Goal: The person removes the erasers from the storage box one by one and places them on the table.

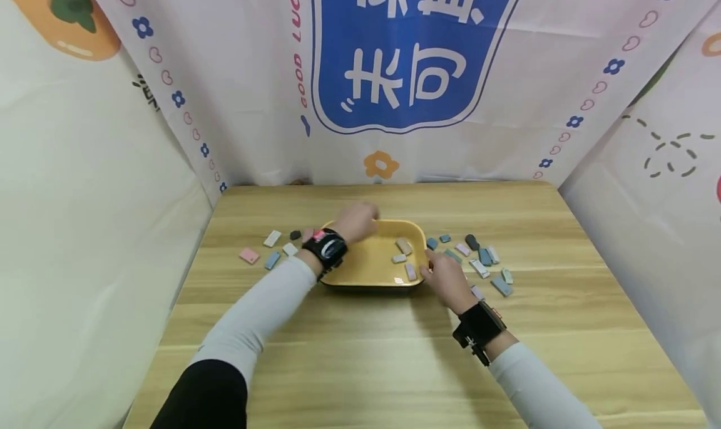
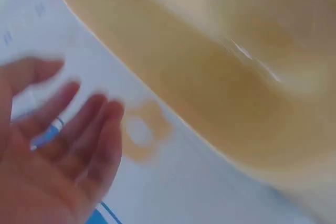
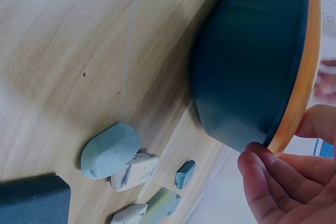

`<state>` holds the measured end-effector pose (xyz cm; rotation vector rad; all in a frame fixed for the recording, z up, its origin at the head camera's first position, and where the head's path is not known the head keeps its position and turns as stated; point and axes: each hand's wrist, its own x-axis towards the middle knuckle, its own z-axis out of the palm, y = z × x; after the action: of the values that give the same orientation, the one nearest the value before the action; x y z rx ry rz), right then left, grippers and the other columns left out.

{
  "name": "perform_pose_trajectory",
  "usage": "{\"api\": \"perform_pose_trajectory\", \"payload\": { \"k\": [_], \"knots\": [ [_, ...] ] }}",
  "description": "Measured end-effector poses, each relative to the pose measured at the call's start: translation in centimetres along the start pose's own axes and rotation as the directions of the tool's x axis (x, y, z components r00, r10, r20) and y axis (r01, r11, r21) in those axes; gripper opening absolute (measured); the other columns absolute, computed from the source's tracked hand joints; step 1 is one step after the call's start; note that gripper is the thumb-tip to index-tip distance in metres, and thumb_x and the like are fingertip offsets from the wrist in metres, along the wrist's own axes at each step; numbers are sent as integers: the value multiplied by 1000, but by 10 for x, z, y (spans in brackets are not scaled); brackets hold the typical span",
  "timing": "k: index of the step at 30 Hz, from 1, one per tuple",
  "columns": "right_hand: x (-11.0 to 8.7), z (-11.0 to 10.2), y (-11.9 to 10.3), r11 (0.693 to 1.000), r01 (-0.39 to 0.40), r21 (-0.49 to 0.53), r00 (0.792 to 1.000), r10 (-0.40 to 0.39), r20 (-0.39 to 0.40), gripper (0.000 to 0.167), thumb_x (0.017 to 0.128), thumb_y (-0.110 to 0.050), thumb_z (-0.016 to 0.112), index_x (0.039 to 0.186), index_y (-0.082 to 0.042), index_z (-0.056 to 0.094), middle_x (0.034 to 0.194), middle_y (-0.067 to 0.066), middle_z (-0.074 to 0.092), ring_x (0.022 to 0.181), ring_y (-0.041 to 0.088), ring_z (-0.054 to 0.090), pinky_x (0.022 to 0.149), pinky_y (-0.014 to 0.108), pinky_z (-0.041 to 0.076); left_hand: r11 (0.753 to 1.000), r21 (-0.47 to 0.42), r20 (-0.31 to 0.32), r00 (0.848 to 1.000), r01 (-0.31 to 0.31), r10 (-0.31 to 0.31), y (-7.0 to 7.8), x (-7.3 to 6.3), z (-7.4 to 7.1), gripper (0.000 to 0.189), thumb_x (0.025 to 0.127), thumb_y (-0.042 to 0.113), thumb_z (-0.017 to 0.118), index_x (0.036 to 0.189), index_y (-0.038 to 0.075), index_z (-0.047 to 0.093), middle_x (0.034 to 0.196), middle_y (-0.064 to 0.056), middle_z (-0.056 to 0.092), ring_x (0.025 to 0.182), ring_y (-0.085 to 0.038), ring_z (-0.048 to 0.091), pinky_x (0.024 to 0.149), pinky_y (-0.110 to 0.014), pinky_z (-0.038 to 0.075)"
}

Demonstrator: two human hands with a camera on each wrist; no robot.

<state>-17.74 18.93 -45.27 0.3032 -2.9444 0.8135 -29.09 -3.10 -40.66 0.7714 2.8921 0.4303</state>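
A rectangular plastic basin [image 1: 372, 253], yellow inside and dark teal outside, sits in the middle of the wooden table. At its right rim my right hand [image 1: 447, 280] pinches the edge between thumb and fingers; the right wrist view shows the dark basin wall [image 3: 247, 61] beside that grip. My left hand [image 1: 356, 222] is over the basin's far left part, blurred, its fingers loosely bent and holding nothing in the left wrist view. Inside the basin lie a tan block [image 1: 403, 246], a whitish block [image 1: 398, 258] and a lilac block [image 1: 410, 271].
Several small blocks lie left of the basin, among them a pink one [image 1: 250, 255] and a blue one [image 1: 272, 260]. More lie to the right, including a blue-grey block [image 1: 501, 285] and a dark rounded piece [image 1: 472, 242]. A printed cloth [image 1: 270, 147] hangs behind the table.
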Motion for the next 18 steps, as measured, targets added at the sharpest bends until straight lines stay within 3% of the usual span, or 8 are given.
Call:
{"api": "perform_pose_trajectory", "payload": {
  "k": [1,4,6,8,11,13,18],
  "knots": [
    [1,3,1,1000,-8,1,1000,8,12,37,91,-9,61,123,9,61,72,6,58,56,12,43,51,22,33,999,12,80,996,-48,47,12,2,8,18,89,16,62,102,6,69,99,-8,70,87,-22,64,74,-35,54],
    [3,9,0,999,-29,14,999,29,44,41,91,-9,60,127,10,58,74,7,60,57,12,45,51,22,35,981,83,261,954,-176,149,37,7,36,23,88,24,67,106,9,70,107,-5,71,96,-21,66,83,-35,54],
    [4,12,-1,999,-35,20,998,34,54,41,90,-9,60,126,10,59,73,7,59,56,12,45,50,23,35,964,142,308,936,-223,171,47,8,52,24,87,27,70,106,11,71,108,-2,71,98,-20,66,85,-34,54],
    [6,14,-2,1000,-25,17,998,23,61,39,90,-8,60,125,9,60,69,5,57,55,12,44,49,23,34,950,201,323,932,-239,166,51,8,66,19,87,24,69,101,12,72,104,-1,72,95,-18,67,83,-34,54],
    [7,17,-4,1000,11,-2,999,-11,51,36,88,-8,62,121,8,62,66,3,54,54,12,43,49,23,33,938,261,312,940,-227,140,50,8,77,9,88,14,67,94,11,72,99,-2,71,88,-16,66,80,-32,55],
    [8,19,-4,999,36,-13,999,-35,35,29,87,-8,63,112,7,65,64,2,53,53,12,42,49,24,32,933,285,312,942,-219,126,46,7,81,8,88,9,64,91,12,71,95,-1,69,83,-13,62,78,-30,54],
    [9,21,-6,998,56,1,998,-56,6,13,86,-8,62,95,0,65,60,0,49,51,13,41,48,25,31,947,248,294,948,-202,125,38,6,81,11,93,6,59,91,11,68,96,-2,67,83,-14,60,79,-29,53]
  ]
}}
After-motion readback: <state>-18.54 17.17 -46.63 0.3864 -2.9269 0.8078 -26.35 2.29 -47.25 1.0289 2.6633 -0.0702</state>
